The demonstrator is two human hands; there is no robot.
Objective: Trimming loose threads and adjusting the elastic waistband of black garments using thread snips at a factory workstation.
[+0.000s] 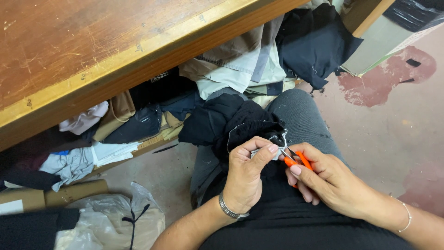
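The left hand (245, 173), at lower centre of the frame, pinches the edge of a black garment (240, 122) between thumb and forefinger. The garment lies bunched over the lap, just above both hands. The right hand (330, 183), lower right of centre, grasps orange snips (293, 159) with fingers closed around the handles. The snips' long axis runs from lower right to upper left; the metal tips point up and left toward the pinched fabric edge, where pale stitching shows. Whether the blades are parted cannot be told. For a clean cut, judged from this pose: keep the fabric taut at the pinch, present only the loose thread to the tips, and hold the blades angled away from the cloth and the left thumb. A wooden table (92, 51) fills the upper left, with heaped fabric pieces (231, 69) beneath it.
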